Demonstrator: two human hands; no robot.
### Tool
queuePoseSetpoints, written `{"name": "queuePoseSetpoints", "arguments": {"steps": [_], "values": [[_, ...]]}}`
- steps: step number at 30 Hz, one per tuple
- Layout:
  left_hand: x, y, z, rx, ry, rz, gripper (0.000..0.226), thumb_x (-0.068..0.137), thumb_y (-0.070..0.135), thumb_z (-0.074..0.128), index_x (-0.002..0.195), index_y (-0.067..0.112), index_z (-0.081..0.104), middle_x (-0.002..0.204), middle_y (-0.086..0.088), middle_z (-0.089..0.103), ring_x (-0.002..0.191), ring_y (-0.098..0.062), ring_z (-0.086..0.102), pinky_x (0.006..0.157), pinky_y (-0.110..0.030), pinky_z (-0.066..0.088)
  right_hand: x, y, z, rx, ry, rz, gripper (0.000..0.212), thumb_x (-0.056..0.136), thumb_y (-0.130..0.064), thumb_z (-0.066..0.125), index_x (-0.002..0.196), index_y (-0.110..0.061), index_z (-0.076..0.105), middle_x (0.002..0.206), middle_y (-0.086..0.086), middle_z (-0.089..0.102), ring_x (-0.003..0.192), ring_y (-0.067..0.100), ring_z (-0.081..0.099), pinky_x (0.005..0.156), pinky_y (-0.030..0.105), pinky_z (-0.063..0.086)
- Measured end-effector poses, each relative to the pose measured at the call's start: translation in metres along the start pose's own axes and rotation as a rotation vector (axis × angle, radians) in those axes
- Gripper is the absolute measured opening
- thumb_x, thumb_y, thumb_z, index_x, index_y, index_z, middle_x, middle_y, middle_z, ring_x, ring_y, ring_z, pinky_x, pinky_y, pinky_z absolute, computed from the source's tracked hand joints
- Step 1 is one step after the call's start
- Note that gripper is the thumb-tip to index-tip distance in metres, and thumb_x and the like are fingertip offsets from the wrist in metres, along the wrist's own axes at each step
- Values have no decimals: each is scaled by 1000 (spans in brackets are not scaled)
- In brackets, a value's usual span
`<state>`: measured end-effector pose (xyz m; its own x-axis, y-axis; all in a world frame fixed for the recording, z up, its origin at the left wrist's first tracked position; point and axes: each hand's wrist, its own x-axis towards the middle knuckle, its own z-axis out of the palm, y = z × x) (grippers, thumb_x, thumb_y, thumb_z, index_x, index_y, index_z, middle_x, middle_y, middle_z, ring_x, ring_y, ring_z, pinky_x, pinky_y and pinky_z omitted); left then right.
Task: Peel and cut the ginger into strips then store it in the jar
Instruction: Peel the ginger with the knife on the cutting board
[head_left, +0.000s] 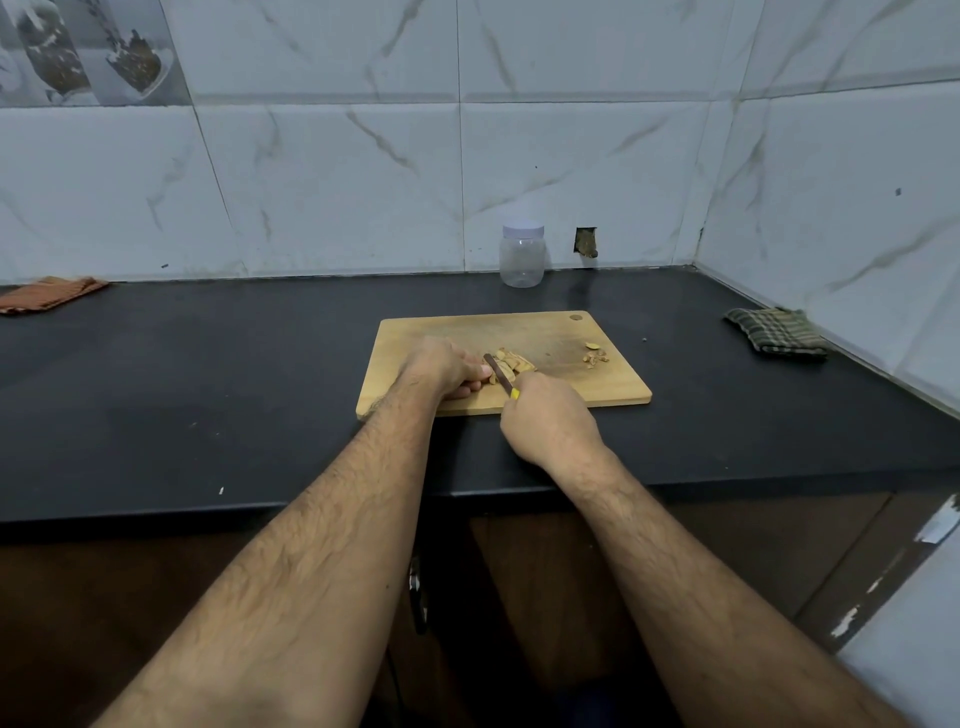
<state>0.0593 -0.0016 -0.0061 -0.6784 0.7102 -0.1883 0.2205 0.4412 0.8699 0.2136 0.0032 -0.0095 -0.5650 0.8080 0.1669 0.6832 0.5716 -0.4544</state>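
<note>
Nearest me, right hand (545, 421) grips one knife (497, 371); left hand (441, 366) curls over ginger (511, 362) mid cutting board (550, 332). One lidded jar (522, 255) behind board.

jar (522, 255): 1 (lidded); board (613, 387): 1; knife (497, 373): 1; cloths (774, 332): 2; hands (447, 366): 2

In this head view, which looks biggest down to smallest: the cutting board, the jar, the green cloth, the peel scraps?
1. Cutting board
2. Green cloth and jar: look alike, so unranked
3. Peel scraps
</note>
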Motion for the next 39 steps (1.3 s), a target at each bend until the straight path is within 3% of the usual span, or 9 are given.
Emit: {"name": "queuePoseSetpoints", "arguments": {"steps": [5, 11, 14, 20, 32, 36, 39], "values": [[2, -2, 1, 5, 7, 9, 9, 88, 18, 74, 79, 16, 74, 74, 0, 68, 68, -9, 57, 91, -31, 55, 3, 0, 0, -2, -16, 5, 26, 95, -17, 49, 118, -13, 60, 109, 7, 64, 87, 23, 50, 72, 32, 43], [0, 1, 1, 35, 9, 10, 6, 89, 19, 74, 87, 13, 74, 70, 1, 66, 57, -6, 52, 71, -21, 53, 4, 2, 2, 22, 26, -4, 26, 96, -18, 49, 118, -13, 61, 110, 7, 65, 89, 22, 53, 73, 33, 46], [-1, 2, 2, 34, 11, 6, 9, 88, 18, 75, 80, 15, 73, 74, 0, 67, 61, -8, 54, 75, -23, 55, 4, 3, 2, 4, 38, -23, 22, 96, -20, 48, 114, -15, 61, 106, 6, 65, 88, 22, 53, 71, 33, 45], [-3, 2, 1, 42, 9, 14, 8, 88, 14, 75, 80, 13, 72, 71, 0, 66, 58, -7, 53, 62, -18, 51, 4, 2, 1, -22, 10, -8, 25, 96, -16, 47, 116, -15, 61, 100, 4, 59, 86, 23, 50, 69, 32, 42], [-6, 4, 3, 43, 14, 0, 15, 86, 16, 77, 74, 16, 68, 76, 0, 68, 69, -10, 57, 64, -19, 51, 9, 2, -1, -2, -39, -18, 33, 94, -13, 48, 124, -14, 61, 117, 8, 63, 92, 22, 50, 77, 32, 47], [-6, 4, 3, 50, 22, 1, 14, 86, 16, 77, 75, 16, 69, 80, -1, 69, 75, -12, 59, 83, -27, 56, 12, 3, -3, 2, -60, -20, 33, 96, -13, 47, 126, -14, 60, 120, 7, 62, 92, 20, 48, 76, 31, 45], [-8, 5, 2, 54, 18, -6, 14, 86, 17, 76, 75, 16, 68, 74, 0, 67, 68, -10, 56, 75, -24, 55, 12, 3, -3, 7, -65, -22, 33, 96, -12, 47, 126, -14, 60, 119, 8, 62, 92, 20, 48, 75, 31, 44]]}}
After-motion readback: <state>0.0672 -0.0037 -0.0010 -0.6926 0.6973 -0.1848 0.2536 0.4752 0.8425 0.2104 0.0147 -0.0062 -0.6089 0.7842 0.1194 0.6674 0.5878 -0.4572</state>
